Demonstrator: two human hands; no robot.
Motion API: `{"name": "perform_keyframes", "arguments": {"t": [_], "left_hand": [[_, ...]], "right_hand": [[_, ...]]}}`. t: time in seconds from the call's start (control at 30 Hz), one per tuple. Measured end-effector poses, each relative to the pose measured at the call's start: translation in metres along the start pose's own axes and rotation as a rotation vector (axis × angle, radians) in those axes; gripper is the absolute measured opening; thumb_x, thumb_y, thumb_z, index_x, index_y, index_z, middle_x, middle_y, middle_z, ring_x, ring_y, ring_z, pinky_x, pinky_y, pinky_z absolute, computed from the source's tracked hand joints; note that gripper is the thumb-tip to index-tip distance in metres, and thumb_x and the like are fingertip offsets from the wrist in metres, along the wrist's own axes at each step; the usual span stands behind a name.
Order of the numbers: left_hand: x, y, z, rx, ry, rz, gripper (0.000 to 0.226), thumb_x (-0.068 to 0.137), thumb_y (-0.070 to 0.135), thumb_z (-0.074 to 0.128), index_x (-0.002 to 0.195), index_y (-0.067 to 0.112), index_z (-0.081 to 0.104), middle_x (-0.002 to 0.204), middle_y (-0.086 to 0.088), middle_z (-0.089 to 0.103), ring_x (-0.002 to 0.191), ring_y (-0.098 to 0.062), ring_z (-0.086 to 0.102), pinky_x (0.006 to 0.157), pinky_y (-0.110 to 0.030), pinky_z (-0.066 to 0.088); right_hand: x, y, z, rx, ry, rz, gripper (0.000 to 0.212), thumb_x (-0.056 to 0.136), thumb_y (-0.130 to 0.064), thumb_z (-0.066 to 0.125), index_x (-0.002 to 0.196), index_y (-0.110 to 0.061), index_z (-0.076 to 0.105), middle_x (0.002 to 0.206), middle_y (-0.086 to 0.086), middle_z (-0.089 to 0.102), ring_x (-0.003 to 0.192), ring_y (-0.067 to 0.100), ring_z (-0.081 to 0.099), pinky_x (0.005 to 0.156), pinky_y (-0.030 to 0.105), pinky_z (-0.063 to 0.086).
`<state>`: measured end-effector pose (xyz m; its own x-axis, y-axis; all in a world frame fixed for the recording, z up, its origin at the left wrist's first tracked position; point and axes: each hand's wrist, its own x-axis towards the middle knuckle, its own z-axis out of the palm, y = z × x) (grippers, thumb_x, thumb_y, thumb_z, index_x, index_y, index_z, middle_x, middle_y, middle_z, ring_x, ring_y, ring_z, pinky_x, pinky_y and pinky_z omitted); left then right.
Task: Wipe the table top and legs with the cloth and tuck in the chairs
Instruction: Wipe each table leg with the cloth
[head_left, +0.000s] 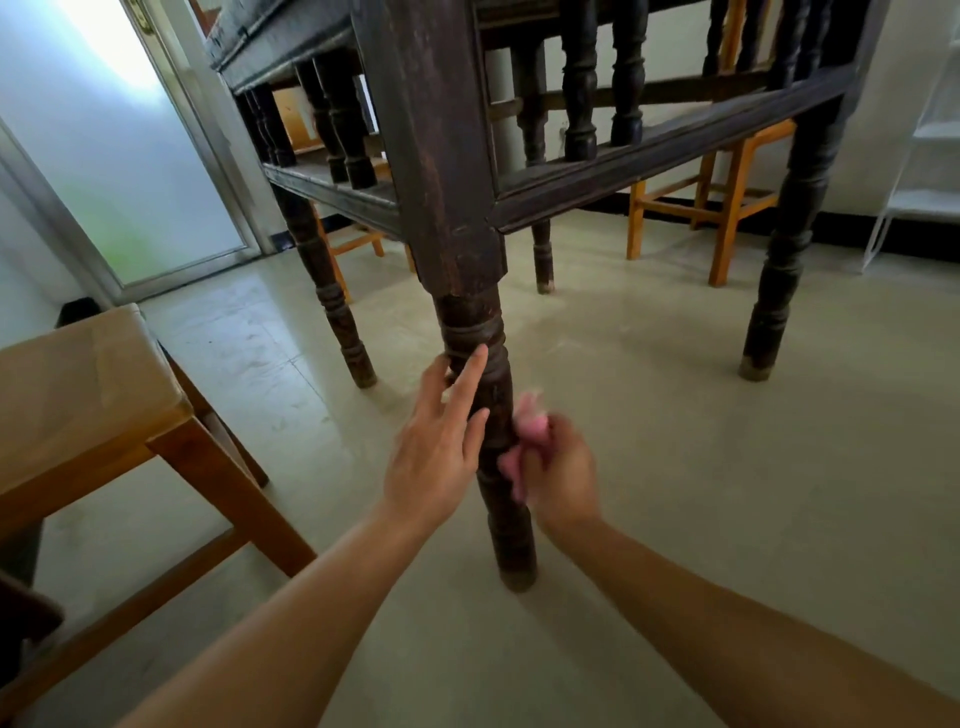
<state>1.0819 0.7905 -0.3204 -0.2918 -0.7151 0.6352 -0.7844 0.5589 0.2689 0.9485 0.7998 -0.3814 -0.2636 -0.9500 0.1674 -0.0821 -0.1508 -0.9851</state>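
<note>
The nearest table leg (493, 431) is dark, worn wood, square above and turned with ringed grooves below, its foot on the pale floor (675, 415); the pink cloth (527, 436), bunched and blurred, sits against the leg's right side, gripped by the right hand (563, 475); the left hand (441, 441), fingers straight and slightly spread, touches the leg's left side; a light wooden chair (93, 405) stands near left, apart from the leg; open floor lies right and far, toward another chair (727, 208) beyond the table's rail (675, 156).
</note>
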Motion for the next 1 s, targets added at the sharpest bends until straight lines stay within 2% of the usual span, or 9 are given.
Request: {"name": "perform_keyframes", "arguments": {"t": [0.07,0.17,0.3,0.37,0.5,0.67,0.83,0.93,1.0], "left_hand": [[0.0,-0.002,0.002,0.018,0.001,0.012,0.065,0.095,0.022,0.051,0.148,0.034,0.016,0.145,-0.014,0.031,0.116,-0.026,0.053,0.09,-0.043,0.052],[0.0,-0.003,0.002,0.031,-0.01,0.023,0.065,0.095,0.021,0.052,0.148,0.034,0.017,0.145,-0.015,0.031,0.111,-0.026,0.056,0.089,-0.041,0.05],[-0.001,-0.008,0.004,0.045,-0.025,0.02,0.065,0.095,0.018,0.053,0.147,0.035,0.019,0.148,-0.015,0.028,0.115,-0.027,0.055,0.091,-0.043,0.051],[-0.004,-0.008,0.007,0.047,-0.045,0.007,0.062,0.095,0.02,0.051,0.146,0.036,0.021,0.151,-0.014,0.024,0.119,-0.028,0.053,0.093,-0.045,0.052],[-0.006,-0.011,0.012,0.038,-0.05,0.009,0.059,0.096,0.021,0.049,0.146,0.036,0.022,0.153,-0.014,0.018,0.12,-0.029,0.053,0.09,-0.049,0.053],[-0.004,-0.008,0.015,0.073,-0.051,-0.012,0.066,0.094,0.027,0.056,0.146,0.037,0.017,0.154,-0.016,0.015,0.12,-0.03,0.053,0.092,-0.044,0.05],[-0.003,-0.007,0.016,0.101,-0.068,-0.022,0.079,0.089,0.027,0.064,0.146,0.04,0.011,0.156,-0.014,0.012,0.12,-0.029,0.052,0.096,-0.043,0.047],[-0.004,-0.008,0.018,0.095,-0.07,-0.024,0.083,0.088,0.026,0.065,0.146,0.042,0.009,0.155,-0.013,0.01,0.119,-0.028,0.053,0.096,-0.045,0.048],[-0.004,-0.009,0.019,0.082,-0.062,-0.017,0.082,0.088,0.026,0.065,0.146,0.042,0.009,0.155,-0.014,0.011,0.117,-0.028,0.054,0.095,-0.045,0.05]], "right_hand": [[-0.037,0.021,0.005,-0.146,-0.152,0.108,0.029,0.09,0.001,0.05,0.088,-0.027,0.058,0.071,0.003,0.066,0.048,0.008,0.06,0.046,0.022,0.049],[-0.061,0.053,-0.004,-0.363,-0.453,0.289,0.025,0.081,0.001,0.055,0.082,-0.02,0.068,0.067,-0.004,0.068,0.053,0.004,0.062,0.055,0.019,0.054],[-0.002,0.046,-0.019,-0.325,-0.006,0.254,0.013,0.085,-0.012,0.058,0.094,-0.021,0.062,0.08,-0.004,0.07,0.072,0.016,0.068,0.073,0.039,0.059],[0.021,0.027,-0.021,-0.24,0.09,0.23,0.015,0.09,-0.01,0.057,0.1,-0.021,0.055,0.083,-0.004,0.064,0.077,0.017,0.067,0.075,0.04,0.059],[-0.005,0.027,0.004,-0.197,-0.002,0.092,0.017,0.092,-0.011,0.051,0.095,-0.028,0.053,0.074,0.004,0.067,0.061,0.016,0.065,0.062,0.038,0.058],[-0.046,0.069,-0.006,-0.466,-0.411,0.267,0.024,0.081,-0.004,0.058,0.09,-0.025,0.067,0.073,-0.005,0.066,0.06,0.008,0.064,0.058,0.026,0.054],[0.014,0.042,-0.027,-0.377,0.024,0.202,0.02,0.089,-0.005,0.054,0.085,-0.025,0.056,0.082,-0.001,0.064,0.074,0.018,0.062,0.07,0.034,0.052],[0.011,0.015,-0.01,-0.033,-0.016,0.197,0.02,0.088,-0.006,0.048,0.072,-0.013,0.058,0.063,0.009,0.063,0.056,0.02,0.061,0.06,0.03,0.053],[-0.019,0.024,0.003,-0.001,-0.055,0.255,0.031,0.092,0.0,0.044,0.065,-0.008,0.056,0.057,0.015,0.065,0.049,0.02,0.062,0.05,0.026,0.049]]}}
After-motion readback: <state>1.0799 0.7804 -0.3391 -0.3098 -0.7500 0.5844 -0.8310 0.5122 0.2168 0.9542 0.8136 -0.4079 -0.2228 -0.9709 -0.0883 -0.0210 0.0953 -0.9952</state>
